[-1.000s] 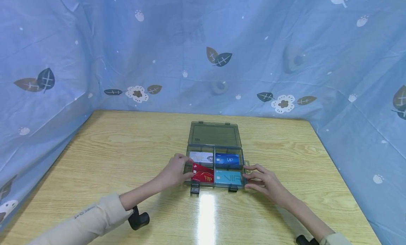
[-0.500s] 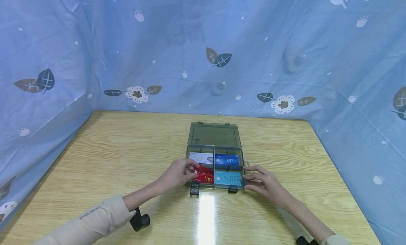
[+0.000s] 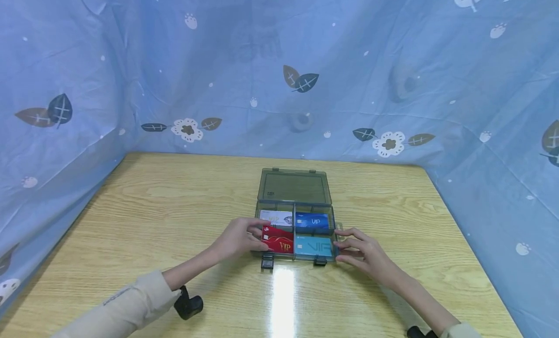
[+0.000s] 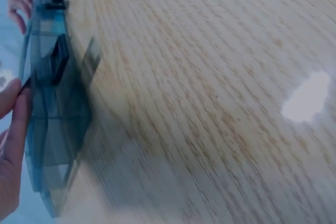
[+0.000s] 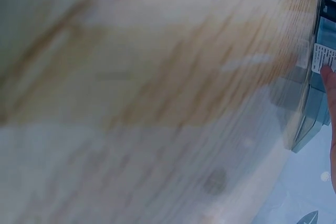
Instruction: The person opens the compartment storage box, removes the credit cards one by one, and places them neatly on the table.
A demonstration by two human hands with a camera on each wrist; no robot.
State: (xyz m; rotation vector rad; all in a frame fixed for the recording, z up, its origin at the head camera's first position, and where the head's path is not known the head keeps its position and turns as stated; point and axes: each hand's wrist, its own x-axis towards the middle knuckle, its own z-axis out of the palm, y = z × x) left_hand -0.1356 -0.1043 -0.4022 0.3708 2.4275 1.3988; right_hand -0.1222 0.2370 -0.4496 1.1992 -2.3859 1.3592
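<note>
A see-through grey divided box [image 3: 295, 202] sits with its lid up. Its front-left compartment holds a red VIP card [image 3: 279, 241], whose left end stands raised. My left hand [image 3: 238, 237] grips that end, index finger at the far edge, thumb at the near one. The left wrist view shows a dark sliver between the fingertips at the box rim. A cyan card [image 3: 313, 245] lies front right, a blue card [image 3: 313, 221] back right and a white card [image 3: 277, 217] back left. The fingertips of my right hand [image 3: 367, 253] rest against the box's right side, beside a label [image 5: 323, 59].
The box stands mid-way on a wooden table [image 3: 183, 192]. Two black latches, the left one [image 3: 268, 261] and the right one [image 3: 320, 261], stick out from its front. Blue patterned cloth [image 3: 244, 61] hangs behind and beside the table.
My left hand first shifts right over the red card, then back left, uncovering the card's far-left corner. The card stays in its compartment. My right hand and the box hold still.
</note>
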